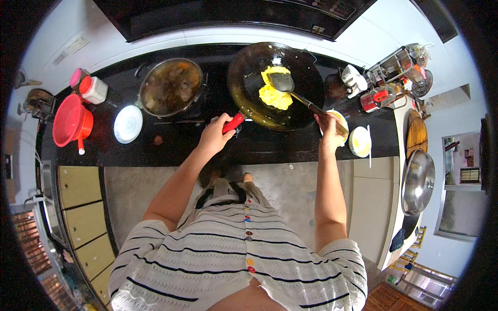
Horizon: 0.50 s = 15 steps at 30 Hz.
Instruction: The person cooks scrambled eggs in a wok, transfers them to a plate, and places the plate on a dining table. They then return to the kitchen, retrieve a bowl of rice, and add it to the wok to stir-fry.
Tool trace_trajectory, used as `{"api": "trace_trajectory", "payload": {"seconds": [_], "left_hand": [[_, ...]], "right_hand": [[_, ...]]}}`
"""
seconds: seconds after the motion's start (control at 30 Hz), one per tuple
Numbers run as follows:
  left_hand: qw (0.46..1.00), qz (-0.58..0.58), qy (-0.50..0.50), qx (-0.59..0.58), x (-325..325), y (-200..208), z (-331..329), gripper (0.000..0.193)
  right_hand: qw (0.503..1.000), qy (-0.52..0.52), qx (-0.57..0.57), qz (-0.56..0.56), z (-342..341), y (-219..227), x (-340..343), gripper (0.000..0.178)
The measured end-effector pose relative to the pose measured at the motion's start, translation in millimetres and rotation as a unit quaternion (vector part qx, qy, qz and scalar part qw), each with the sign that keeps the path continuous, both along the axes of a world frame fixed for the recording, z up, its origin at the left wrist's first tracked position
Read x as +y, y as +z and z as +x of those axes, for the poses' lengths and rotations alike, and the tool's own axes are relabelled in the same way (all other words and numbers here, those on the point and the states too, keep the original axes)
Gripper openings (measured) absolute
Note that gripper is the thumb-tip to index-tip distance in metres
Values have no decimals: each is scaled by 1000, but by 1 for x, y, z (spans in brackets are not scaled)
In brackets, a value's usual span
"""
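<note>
A: Where did the egg point(276, 98) lie?

B: In the wok point(246, 78), ahead and left of the right hand point(329, 128), whose fingers were wrapped around the spatula point(311, 106). The tool's long axis slanted forward and leftward from that hand onto the egg.

A: And the left hand point(216, 137)?

B: Closed around the wok's red handle point(233, 123), which pointed back and to the left. Neither hand was clearly nearer the egg; only the right met it, through the spatula.

A: What was obscured?

B: The spatula's head covered part of the egg. The right hand hid some of a bowl point(344, 122); whether they touched could not be told. The pan's point(144, 101) contents were murky.
</note>
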State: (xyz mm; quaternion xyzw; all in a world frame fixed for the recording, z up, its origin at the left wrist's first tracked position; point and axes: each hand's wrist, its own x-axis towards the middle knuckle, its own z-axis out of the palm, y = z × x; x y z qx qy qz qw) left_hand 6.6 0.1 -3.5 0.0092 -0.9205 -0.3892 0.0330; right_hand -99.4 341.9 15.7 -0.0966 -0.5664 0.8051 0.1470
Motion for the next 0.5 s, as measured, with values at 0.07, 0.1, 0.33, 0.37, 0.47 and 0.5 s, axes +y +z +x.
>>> {"api": "trace_trajectory", "payload": {"seconds": [0.07, 0.1, 0.33, 0.37, 0.47, 0.5], "left_hand": [[1000, 1, 0, -5, 0, -2, 1, 38], [1000, 2, 0, -2, 0, -2, 0, 38], [1000, 6, 1, 5, 2, -4, -1, 38], [1000, 5, 0, 4, 2, -3, 0, 38], [1000, 17, 10, -19, 2, -1, 0, 39], [1000, 16, 6, -14, 1, -1, 1, 39]], "right_hand": [[999, -38, 6, 2, 10, 18, 0, 23], [999, -33, 7, 15, 15, 23, 2, 26], [975, 21, 63, 211, 46, -12, 20, 7], [972, 43, 79, 219, 52, -13, 16, 6], [935, 62, 121, 328, 56, -13, 7, 5], [941, 68, 109, 312, 57, -13, 7, 5]]}}
